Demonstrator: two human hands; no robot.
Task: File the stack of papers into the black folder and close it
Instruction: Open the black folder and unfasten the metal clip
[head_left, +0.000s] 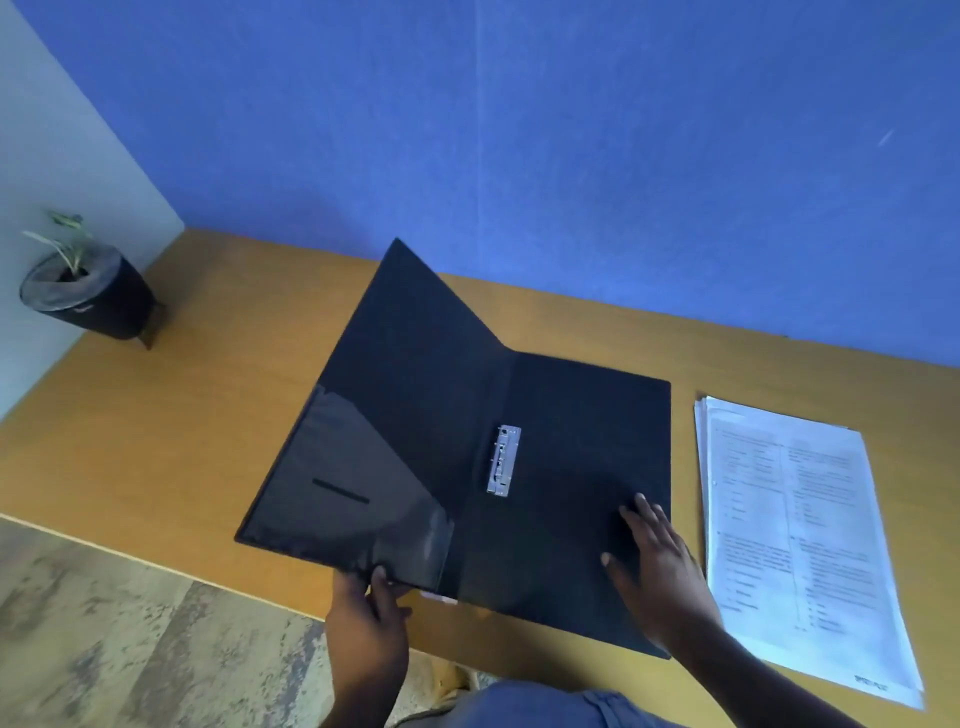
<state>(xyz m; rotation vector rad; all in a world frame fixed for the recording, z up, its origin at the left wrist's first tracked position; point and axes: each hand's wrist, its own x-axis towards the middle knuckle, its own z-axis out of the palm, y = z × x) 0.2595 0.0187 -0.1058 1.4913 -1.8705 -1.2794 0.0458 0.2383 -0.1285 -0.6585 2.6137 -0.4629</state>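
Note:
The black folder (582, 441) lies on the wooden desk with its back half flat and its front cover (395, 395) raised at a slant to the left. A silver metal clip (503, 460) sits beside the spine. My left hand (371, 618) pinches the near bottom edge of the raised cover, by its glossy inner pocket (353, 488). Flat on the lower right of the folder's back half rests my right hand (657, 561), fingers spread. The stack of printed white papers (800, 530) lies to the right of the folder, untouched.
A small plant in a black pot (91, 293) stands at the desk's far left corner, against a pale side panel. A blue wall (571, 130) runs behind the desk (171, 431). The near edge of the desk is by my left hand, with the floor (104, 623) below.

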